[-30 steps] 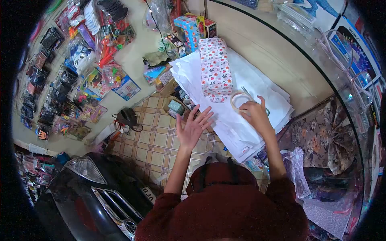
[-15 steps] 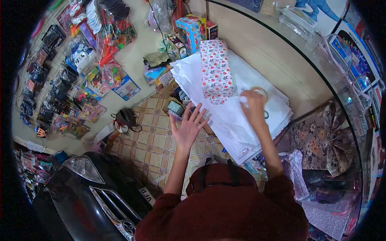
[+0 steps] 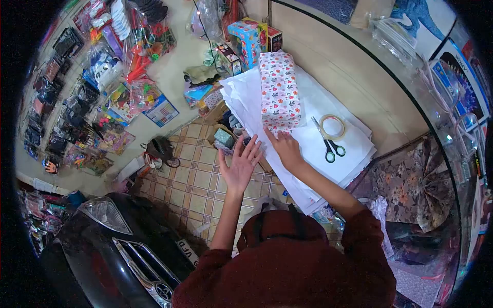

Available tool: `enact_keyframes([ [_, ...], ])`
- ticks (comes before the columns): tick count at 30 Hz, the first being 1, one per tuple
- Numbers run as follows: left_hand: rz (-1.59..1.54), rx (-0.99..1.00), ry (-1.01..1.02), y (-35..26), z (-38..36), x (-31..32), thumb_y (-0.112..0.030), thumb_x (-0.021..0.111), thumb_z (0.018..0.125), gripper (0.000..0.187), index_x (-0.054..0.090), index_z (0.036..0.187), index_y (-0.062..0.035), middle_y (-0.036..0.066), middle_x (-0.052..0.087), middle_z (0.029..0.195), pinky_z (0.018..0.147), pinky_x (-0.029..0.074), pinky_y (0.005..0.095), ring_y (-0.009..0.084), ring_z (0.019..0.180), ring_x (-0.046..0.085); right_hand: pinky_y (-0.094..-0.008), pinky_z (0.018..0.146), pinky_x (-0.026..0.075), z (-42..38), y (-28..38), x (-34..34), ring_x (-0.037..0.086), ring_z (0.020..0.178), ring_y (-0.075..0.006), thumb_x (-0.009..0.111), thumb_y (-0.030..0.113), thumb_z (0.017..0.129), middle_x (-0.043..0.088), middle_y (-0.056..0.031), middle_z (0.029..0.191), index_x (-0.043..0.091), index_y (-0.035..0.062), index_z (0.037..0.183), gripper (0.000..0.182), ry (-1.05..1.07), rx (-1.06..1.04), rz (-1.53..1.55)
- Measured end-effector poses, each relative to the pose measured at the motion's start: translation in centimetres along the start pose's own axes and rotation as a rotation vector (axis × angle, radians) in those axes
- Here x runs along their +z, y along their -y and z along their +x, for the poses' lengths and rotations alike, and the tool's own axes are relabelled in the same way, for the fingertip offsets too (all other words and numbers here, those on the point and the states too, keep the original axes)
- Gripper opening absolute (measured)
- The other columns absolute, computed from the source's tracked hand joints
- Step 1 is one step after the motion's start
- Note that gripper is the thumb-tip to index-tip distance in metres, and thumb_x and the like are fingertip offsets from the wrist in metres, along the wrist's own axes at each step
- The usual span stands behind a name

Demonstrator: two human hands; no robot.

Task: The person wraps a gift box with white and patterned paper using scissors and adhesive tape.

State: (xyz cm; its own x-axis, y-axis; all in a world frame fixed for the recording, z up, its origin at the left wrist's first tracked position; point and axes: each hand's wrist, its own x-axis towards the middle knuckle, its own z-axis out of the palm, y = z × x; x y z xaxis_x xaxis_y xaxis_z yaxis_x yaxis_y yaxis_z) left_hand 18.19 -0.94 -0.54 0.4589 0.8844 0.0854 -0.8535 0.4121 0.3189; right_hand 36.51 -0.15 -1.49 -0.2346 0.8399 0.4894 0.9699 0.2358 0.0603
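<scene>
A box wrapped in white paper with red flowers (image 3: 280, 87) lies on a stack of large white paper sheets (image 3: 321, 113). My right hand (image 3: 286, 151) is at the near end of this box, its fingers stretched toward the lower edge. Whether the fingertips touch the wrapping is hard to tell. To the left, my left hand (image 3: 240, 167) is raised with the palm showing and fingers spread, holding nothing. Right of the box, scissors with black and green handles (image 3: 330, 146) lie on the paper beside a roll of tape (image 3: 333, 127).
Behind the paper stack stand a blue patterned carton (image 3: 245, 43) and smaller boxes. An open cardboard box (image 3: 211, 134) sits on the tiled floor (image 3: 192, 159). A black ride-on car (image 3: 118, 251) is at lower left. A curved glass edge (image 3: 395, 74) runs along the right.
My right hand has moved left, from beside the tape roll to the near end of the wrapped box, uncovering the scissors. My left hand stays spread in nearly the same place.
</scene>
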Motion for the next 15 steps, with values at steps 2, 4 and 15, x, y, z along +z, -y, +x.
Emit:
enact_keyframes([
  [2,-0.015,0.000,0.000,0.0,0.0,-0.3,-0.066,0.028,0.090,0.079,0.027,0.145,-0.0088,0.024,0.023,0.149,0.113,0.019,0.0477,0.0364,0.138,0.026,-0.0371,0.080,0.052,0.6,0.0,-0.5,0.066,0.077,-0.0281,0.056,0.002,0.077,0.065,-0.0154,0.079,0.055,0.0025,0.120,0.043,0.053,-0.033,-0.043],
  [4,-0.022,-0.004,-0.010,0.0,-0.1,-0.3,-0.066,0.028,0.090,0.079,0.027,0.145,-0.0087,0.024,0.024,0.149,0.113,0.019,0.0476,0.0365,0.138,0.025,-0.0374,0.080,0.052,0.9,-0.3,-0.3,0.066,0.076,-0.0270,0.056,0.003,0.077,0.065,-0.0131,0.075,0.057,0.0043,0.114,0.037,0.085,-0.073,-0.042],
  [15,0.563,0.293,-0.158,0.7,0.6,-1.5,-0.050,0.037,0.095,0.062,0.032,0.139,-0.0060,0.021,0.033,0.145,0.110,0.023,0.0448,0.0339,0.133,0.035,-0.0383,0.059,0.050,2.8,-2.4,-2.0,0.063,0.067,-0.0300,0.056,0.003,0.079,0.062,-0.0127,0.076,0.055,0.0030,0.091,0.012,-0.095,0.009,0.588],
])
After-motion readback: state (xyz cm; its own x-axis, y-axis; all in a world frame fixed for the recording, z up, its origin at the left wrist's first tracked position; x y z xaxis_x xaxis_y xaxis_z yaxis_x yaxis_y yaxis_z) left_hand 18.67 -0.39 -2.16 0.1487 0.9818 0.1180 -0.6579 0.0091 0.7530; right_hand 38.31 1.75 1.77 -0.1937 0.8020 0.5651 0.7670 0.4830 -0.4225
